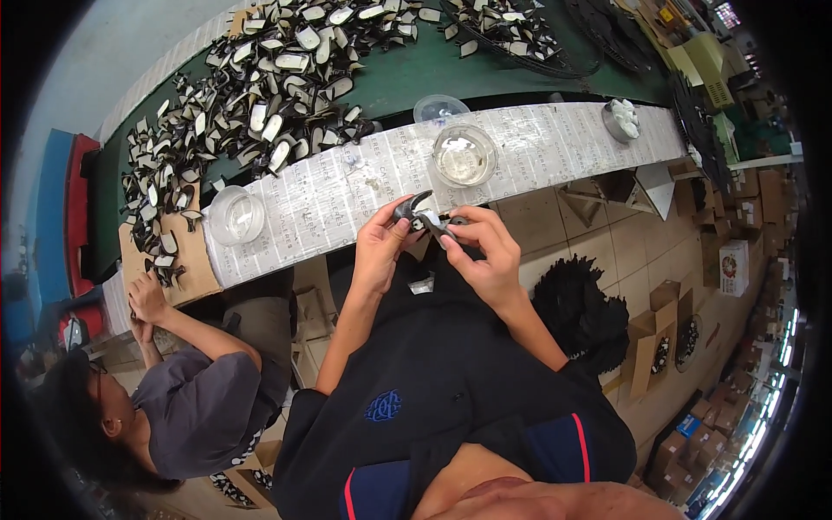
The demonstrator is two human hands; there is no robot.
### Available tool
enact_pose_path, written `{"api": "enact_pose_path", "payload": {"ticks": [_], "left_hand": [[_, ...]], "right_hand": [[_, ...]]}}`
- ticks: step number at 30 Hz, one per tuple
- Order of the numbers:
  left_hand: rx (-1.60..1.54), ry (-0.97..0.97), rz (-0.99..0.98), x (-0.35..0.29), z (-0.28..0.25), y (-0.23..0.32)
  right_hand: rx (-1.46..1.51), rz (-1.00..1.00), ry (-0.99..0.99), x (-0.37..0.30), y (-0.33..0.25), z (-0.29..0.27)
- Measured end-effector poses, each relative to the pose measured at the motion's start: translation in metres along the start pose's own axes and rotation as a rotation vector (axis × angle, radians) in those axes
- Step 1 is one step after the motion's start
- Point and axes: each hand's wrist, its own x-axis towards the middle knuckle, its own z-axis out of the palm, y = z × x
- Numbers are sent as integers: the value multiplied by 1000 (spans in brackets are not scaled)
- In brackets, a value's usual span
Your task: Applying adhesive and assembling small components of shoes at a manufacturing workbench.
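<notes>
My left hand (379, 247) grips a glossy black shoe heel (413, 205), its curved tip pointing up and to the right. Closed fingers of my right hand (487, 253) pinch a dark strip (444, 230) that meets the heel's base, where a small white patch shows. I cannot tell whether the strip is fixed to the heel. Both hands are close together over my lap, at the near edge of the paper-covered bench (347, 201). Just beyond them stands a clear round bowl (468, 181).
Many black heels with pale faces (290, 62) cover the green worktop (390, 78). Another clear bowl (236, 217) and a cup of white pieces (623, 128) stand on the bench. A co-worker (204, 390) sits at left. A black fringed pile (579, 312) and open carton (646, 351) are at right.
</notes>
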Motion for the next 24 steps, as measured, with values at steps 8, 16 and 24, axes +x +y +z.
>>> {"api": "enact_pose_path", "payload": {"ticks": [8, 16, 24], "left_hand": [[31, 33, 23, 2, -6, -5], [78, 2, 15, -1, -4, -4], [90, 7, 12, -1, -1, -3]], "right_hand": [[7, -12, 31, 6, -1, -9], [-164, -70, -118, 12, 2, -7], [-219, -96, -175, 13, 2, -3]]}}
